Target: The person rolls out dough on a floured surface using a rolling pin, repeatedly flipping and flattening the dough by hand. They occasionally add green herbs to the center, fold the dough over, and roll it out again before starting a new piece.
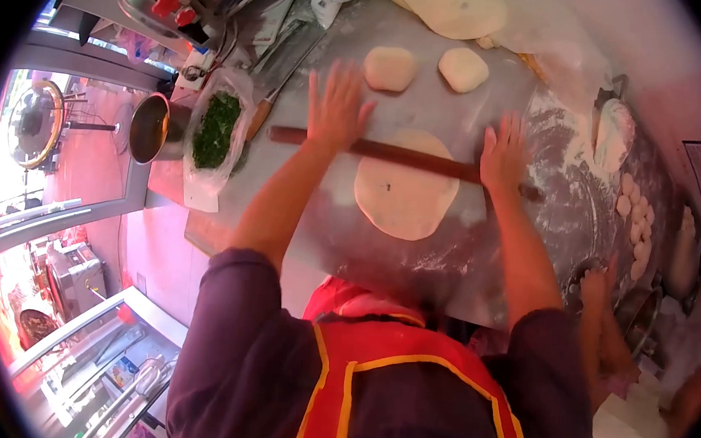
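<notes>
The left hand [337, 111] lay open and wide over the rolling pin [409, 158], its palm on the wood toward one end and its fingers spread, pointing away from the body. The right hand [504, 155] was open too — palm down on the pin toward the other end, fingers extended and a little closer together. Between the hands, the pin crossed the upper part of a flattened round of dough [408, 200], which lay on the gray worktable [306, 207] with most of its area on the wearer's side of the pin.

Beyond the pin sat two thick dough pieces [389, 68], side by side but apart, and past them a larger pale sheet of dough [459, 9]. Chopped greens [217, 130] filled a plastic-lined container at the left, beside a metal pot [149, 127]. At the right, loose flour [556, 132] dusted the surface, small dough balls [637, 221] lay clustered, and a co-worker's hand [593, 286] showed near the edge.
</notes>
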The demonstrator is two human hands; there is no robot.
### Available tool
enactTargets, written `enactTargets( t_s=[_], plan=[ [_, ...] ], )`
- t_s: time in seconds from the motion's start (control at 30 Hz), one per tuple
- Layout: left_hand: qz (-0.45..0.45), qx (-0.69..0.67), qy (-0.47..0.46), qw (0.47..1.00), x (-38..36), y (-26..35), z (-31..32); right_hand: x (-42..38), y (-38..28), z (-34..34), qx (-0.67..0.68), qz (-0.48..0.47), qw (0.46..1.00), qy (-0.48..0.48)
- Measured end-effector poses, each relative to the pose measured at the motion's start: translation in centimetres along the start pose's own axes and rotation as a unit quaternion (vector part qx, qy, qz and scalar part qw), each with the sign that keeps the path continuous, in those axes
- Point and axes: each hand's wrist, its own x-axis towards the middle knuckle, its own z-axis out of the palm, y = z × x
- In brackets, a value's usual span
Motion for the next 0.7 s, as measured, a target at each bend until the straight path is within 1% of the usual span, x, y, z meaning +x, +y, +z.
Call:
enactTargets(
  t_s=[0.07,0.1,0.17,0.2,0.23,0.27,0.3,0.33,0.4,0.43,0.53,0.57,0.6,0.63,0.67,0.7],
  plan=[
    [-0.004,0.03,0.058,0.998,3.3,-0.5,0.7,2.8,0.3,0.9,0.009,0.003,0.999,0.05],
    [-0.001,0.01,0.041,0.999,2.7,-0.4,0.4,2.2,0.2,0.6,0.049,-0.003,0.999,0.023],
    [0.002,-0.03,-0.008,1.0,-3.2,0.2,-1.4,-3.4,-0.4,-1.7,0.13,-0.014,0.99,-0.047],
    [0.005,-0.041,-0.048,0.998,-7.2,0.4,-2.4,-7.2,-0.6,-2.6,0.108,-0.026,0.99,-0.084],
    [0.01,-0.05,-0.081,0.995,-11.0,0.5,-3.3,-10.6,-1.0,-4.8,0.14,-0.06,0.984,-0.091],
    [0.007,-0.106,-0.049,0.993,-14.9,1.2,-4.5,-14.0,-1.4,-6.5,0.171,-0.066,0.981,-0.061],
    [0.004,-0.163,-0.02,0.986,-17.8,1.5,-5.3,-16.4,-1.6,-8.1,0.174,-0.066,0.977,-0.107],
    [0.027,-0.124,-0.058,0.99,-17.2,0.3,-4.6,-16.9,-1.8,-9.0,0.175,-0.066,0.972,-0.144],
    [0.066,-0.053,-0.15,0.985,-15.4,-2.2,-2.5,-12.0,-0.8,-7.0,0.164,-0.035,0.979,-0.12],
    [-0.015,-0.167,-0.074,0.983,-11.9,-1.6,-3.9,-10.6,-0.7,-6.2,0.158,-0.021,0.981,-0.11],
    [0.015,-0.015,-0.023,1.0,-10.9,-0.8,-5.4,-10.0,-1.7,-6.0,0.088,-0.05,0.99,-0.097],
    [-0.004,-0.04,-0.036,0.999,-13.1,-0.9,-5.0,-12.1,-1.3,-5.9,0.081,-0.059,0.99,-0.096],
    [-0.013,-0.057,-0.043,0.997,-15.6,-0.6,-5.3,-14.2,-1.6,-7.3,0.122,-0.065,0.983,-0.117],
    [-0.023,-0.074,-0.052,0.996,-18.3,0.0,-5.9,-16.2,-1.5,-7.9,0.157,-0.076,0.981,-0.089],
    [-0.03,-0.09,-0.056,0.994,-20.1,0.3,-6.7,-18.0,-1.4,-8.8,0.162,-0.093,0.978,-0.09],
    [-0.033,-0.093,-0.083,0.992,-22.0,0.9,-7.8,-19.9,-1.4,-9.9,0.168,-0.109,0.976,-0.091]
  ],
)
